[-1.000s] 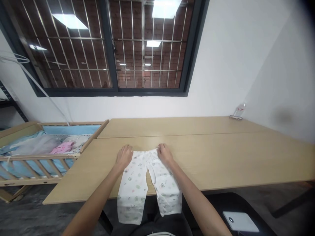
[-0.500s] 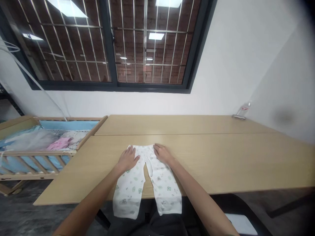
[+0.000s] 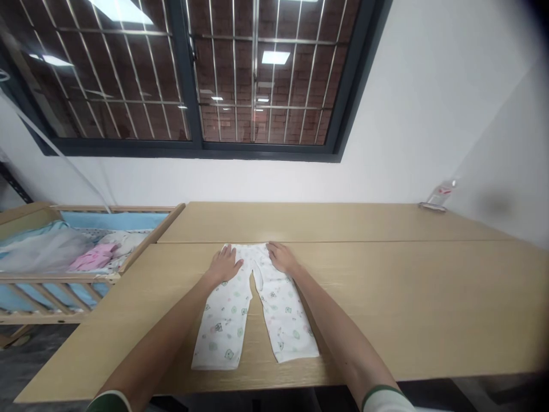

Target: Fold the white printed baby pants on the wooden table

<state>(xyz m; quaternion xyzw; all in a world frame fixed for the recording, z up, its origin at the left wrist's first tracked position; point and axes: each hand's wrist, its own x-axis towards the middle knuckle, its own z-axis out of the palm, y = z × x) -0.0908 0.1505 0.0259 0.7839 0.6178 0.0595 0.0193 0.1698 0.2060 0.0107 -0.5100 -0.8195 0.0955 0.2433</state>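
White baby pants (image 3: 227,326) with small green and grey prints lie spread on the wooden table, waistband away from me and both legs toward me. My left hand (image 3: 223,264) rests palm down on the left corner of the waistband, its fingers apart. On the right corner lies my right hand (image 3: 281,257), fingers stretched over the cloth and pressing it. A narrow strip of table shows between the two pant legs. Both leg cuffs lie flat, short of the table's near edge.
The table (image 3: 386,297) reaches to the wall, with a seam across it. A clear plastic bottle (image 3: 441,193) lies at its far right. At the left stands a wooden crib (image 3: 55,278) holding pink cloth (image 3: 93,256) and netting. A barred window (image 3: 257,86) is above.
The pants have slid forward under both hands. Their leg ends hung over the table's near edge before and now lie on the tabletop. My view has shifted a little too.
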